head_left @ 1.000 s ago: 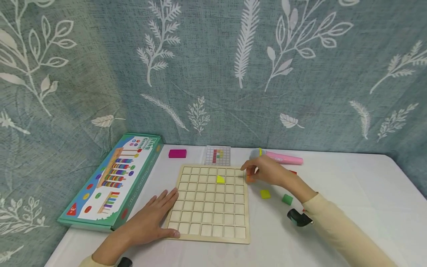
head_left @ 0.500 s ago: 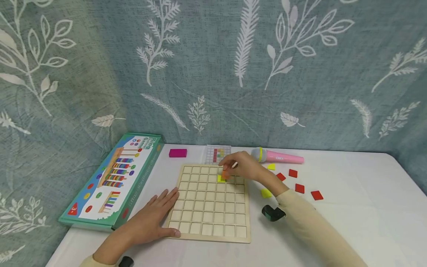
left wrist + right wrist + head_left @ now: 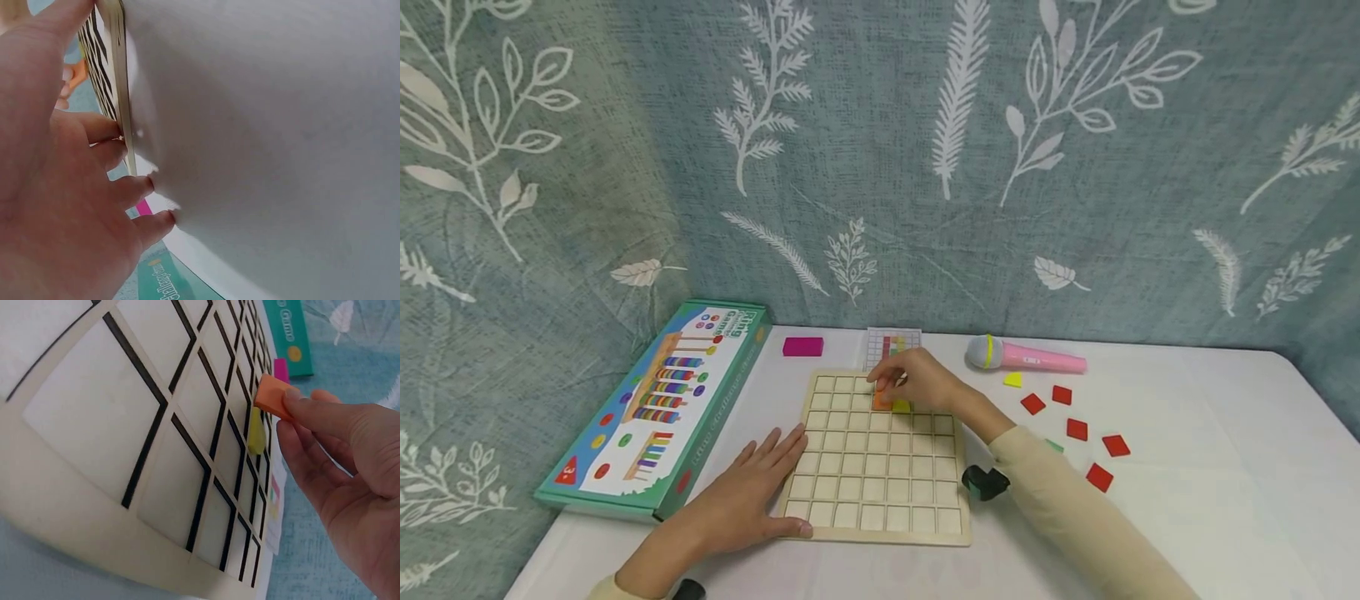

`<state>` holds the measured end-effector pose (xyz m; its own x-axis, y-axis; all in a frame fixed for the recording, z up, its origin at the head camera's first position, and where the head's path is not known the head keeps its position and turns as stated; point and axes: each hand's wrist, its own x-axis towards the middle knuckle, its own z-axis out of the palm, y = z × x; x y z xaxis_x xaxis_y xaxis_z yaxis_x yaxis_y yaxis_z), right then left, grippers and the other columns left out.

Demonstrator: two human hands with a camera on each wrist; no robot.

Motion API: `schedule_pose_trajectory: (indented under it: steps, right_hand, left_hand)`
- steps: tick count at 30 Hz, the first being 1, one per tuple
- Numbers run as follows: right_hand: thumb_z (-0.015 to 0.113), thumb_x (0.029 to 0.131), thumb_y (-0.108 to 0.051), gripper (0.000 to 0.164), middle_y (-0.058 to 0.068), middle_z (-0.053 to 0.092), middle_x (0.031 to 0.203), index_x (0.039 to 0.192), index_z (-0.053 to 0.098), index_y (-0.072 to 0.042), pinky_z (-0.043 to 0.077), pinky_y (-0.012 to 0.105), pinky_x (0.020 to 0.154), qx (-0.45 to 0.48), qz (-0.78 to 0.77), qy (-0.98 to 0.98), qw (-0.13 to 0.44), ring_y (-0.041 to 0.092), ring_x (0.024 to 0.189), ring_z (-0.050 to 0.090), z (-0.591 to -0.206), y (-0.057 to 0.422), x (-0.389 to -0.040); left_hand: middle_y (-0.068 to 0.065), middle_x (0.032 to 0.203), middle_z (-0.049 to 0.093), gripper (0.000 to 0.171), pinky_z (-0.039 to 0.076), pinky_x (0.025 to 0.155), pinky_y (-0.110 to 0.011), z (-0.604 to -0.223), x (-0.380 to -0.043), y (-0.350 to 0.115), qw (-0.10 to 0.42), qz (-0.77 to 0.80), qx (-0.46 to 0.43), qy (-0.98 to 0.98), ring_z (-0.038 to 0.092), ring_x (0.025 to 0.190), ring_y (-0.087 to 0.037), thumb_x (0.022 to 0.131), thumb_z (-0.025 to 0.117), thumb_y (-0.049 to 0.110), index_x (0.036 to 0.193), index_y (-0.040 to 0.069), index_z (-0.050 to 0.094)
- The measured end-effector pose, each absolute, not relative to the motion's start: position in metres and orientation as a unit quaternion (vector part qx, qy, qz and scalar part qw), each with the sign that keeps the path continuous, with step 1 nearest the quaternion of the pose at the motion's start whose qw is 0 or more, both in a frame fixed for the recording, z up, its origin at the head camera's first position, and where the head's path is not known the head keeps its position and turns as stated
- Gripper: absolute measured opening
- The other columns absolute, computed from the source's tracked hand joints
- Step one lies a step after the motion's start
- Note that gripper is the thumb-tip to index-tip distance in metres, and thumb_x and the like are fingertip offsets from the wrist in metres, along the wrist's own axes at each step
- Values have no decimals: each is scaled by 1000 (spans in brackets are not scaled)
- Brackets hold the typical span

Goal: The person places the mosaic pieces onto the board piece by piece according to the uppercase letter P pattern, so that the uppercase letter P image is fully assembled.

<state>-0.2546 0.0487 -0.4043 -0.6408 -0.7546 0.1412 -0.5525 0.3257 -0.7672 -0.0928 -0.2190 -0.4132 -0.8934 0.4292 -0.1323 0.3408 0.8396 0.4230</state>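
Observation:
A wooden grid board (image 3: pixel 880 535) lies on the white table. My left hand (image 3: pixel 741 500) rests spread along its left edge, thumb at the near left corner; the left wrist view shows the fingertips (image 3: pixel 164 217) against the board's side and the tabletop. Between thumb and fingers, my right hand (image 3: pixel 921 382) pinches an orange tile (image 3: pixel 272 395) close over the board's second row. Just right of it, a yellow tile (image 3: pixel 901 407) sits in a cell, partly covered by the hand in the head view. Behind the board is a printed pattern card (image 3: pixel 880 342), partly hidden by that hand.
Several red tiles (image 3: pixel 1077 429), a yellow piece (image 3: pixel 1012 379) and a partly hidden green piece (image 3: pixel 1056 446) lie to the right. A pink toy microphone (image 3: pixel 1037 358) is at the back. A green game box (image 3: pixel 700 433) stands left, near a magenta block (image 3: pixel 802 347).
My right hand has brought the orange tile leftward from beyond the board's right edge, past the yellow tile to the cell on its left. My left hand has stayed at the board's edge.

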Motion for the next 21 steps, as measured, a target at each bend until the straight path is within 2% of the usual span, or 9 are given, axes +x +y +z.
schedule_pose_trajectory:
  steps: [21]
  right_hand:
    - [70,87,2,19,9,72,96,106,72,1,54,18,77,-408,-351,836,108,16,87,67,-410,41,-253]
  left_hand:
    - [-15,161,21,112,16,115,-63,-412,-90,-219,106,209,208,950,16,146,-45,75,66,70,152,-2,27]
